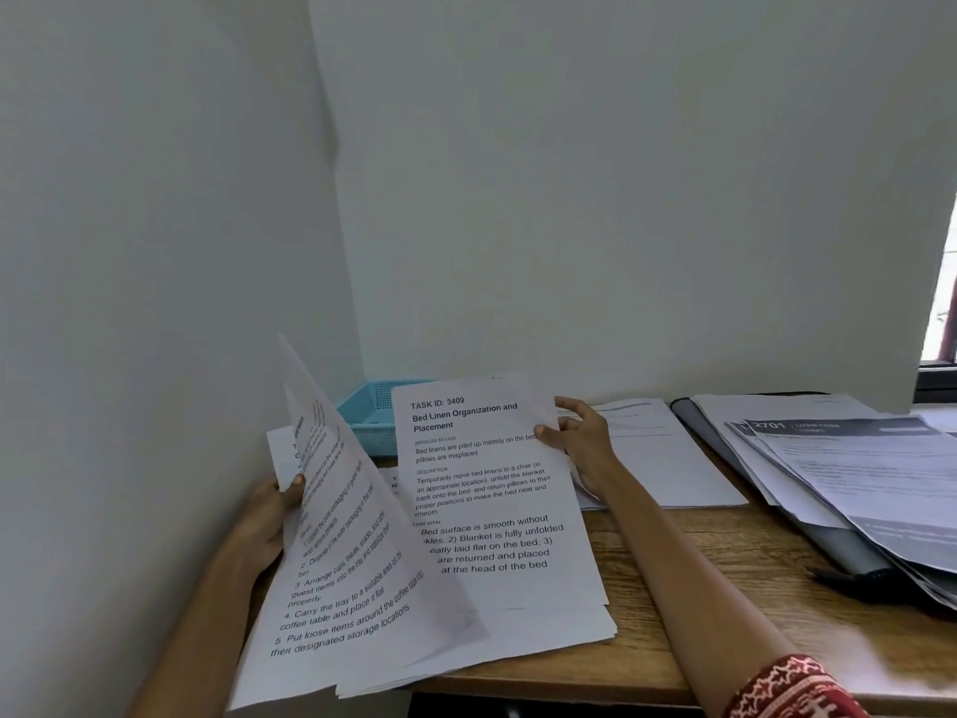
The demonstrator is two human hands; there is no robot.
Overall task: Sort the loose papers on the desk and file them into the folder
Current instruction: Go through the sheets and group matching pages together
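My left hand [272,515] grips the left edge of several printed sheets [342,562], lifted and tilted up towards the wall. My right hand [577,437] pinches the right edge of a stack of printed papers [492,510] whose top page reads "Bed Linen Organization and Placement"; the stack's lower end rests on the wooden desk [735,572]. At the right lies an open dark grey folder [828,541] with several papers [870,474] spread on it. Another white sheet [657,458] lies flat behind my right hand.
A light blue perforated plastic tray [370,406] stands in the corner against the white wall, partly hidden by the papers. The desk's front edge runs along the bottom. A window frame [940,370] shows at the far right.
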